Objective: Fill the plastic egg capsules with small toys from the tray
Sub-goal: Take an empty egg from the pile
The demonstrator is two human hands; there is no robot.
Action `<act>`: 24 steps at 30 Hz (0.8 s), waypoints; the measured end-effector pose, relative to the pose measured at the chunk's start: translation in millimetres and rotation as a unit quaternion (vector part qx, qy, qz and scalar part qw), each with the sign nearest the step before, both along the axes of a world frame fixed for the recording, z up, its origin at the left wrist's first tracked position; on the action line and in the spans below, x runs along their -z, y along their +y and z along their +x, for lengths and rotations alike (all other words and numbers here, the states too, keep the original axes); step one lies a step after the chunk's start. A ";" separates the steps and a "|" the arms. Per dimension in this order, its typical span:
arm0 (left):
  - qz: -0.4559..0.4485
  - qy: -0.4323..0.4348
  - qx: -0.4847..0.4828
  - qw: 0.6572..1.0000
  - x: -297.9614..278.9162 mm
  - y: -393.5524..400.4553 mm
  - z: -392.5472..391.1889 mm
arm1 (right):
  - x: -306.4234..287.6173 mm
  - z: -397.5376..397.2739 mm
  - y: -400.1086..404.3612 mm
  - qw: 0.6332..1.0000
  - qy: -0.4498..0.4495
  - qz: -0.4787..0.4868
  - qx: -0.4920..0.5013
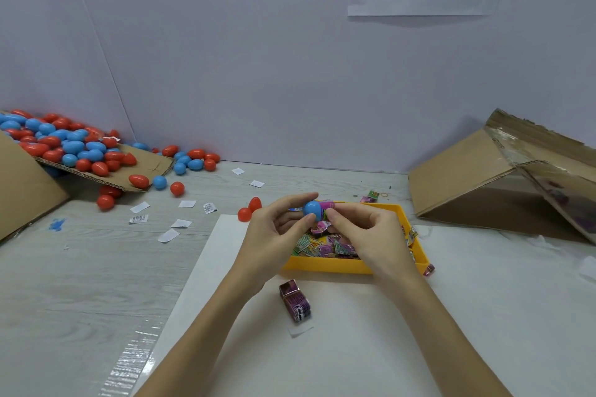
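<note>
Head view: we are working above the yellow tray [351, 266].
Left hand [277, 232]: we are pinching a blue egg half [312, 209].
Right hand [367, 232]: we are pinching a pink toy packet [326, 204] against it.

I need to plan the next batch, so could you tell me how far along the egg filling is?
Done: cannot tell; closed eggs spill from a cardboard flap. In hand: left hand holds a blue half while right hand pushes in a pink toy. Left: the yellow tray holds many toys.
</note>
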State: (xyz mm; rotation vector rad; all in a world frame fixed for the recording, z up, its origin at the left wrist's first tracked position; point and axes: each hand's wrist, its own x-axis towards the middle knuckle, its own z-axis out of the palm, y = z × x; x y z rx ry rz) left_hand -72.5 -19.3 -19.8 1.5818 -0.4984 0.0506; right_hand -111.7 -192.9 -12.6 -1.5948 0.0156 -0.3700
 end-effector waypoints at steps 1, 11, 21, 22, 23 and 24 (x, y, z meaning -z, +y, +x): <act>-0.001 0.000 -0.002 1.000 -0.2 -0.2 0.0 | 0.1 0.0 0.3 1.000 -0.009 -0.005 0.003; -0.024 0.017 -0.020 0.999 0.8 0.5 2.8 | -0.2 -1.6 13.1 0.996 -0.084 -0.001 0.019; -0.029 0.031 -0.011 0.999 0.0 1.7 2.9 | -1.7 -2.4 13.5 0.997 -0.078 -0.008 0.010; -0.028 0.027 -0.013 0.999 -0.4 1.9 2.7 | -1.7 -2.8 13.6 0.997 -0.075 -0.015 0.009; -0.027 0.019 -0.015 0.999 -0.9 1.7 2.2 | -1.7 -3.2 13.9 0.997 -0.072 -0.020 0.006; -0.029 0.010 -0.018 0.999 -1.4 1.4 1.2 | -1.5 -3.5 14.1 0.997 -0.068 -0.021 0.003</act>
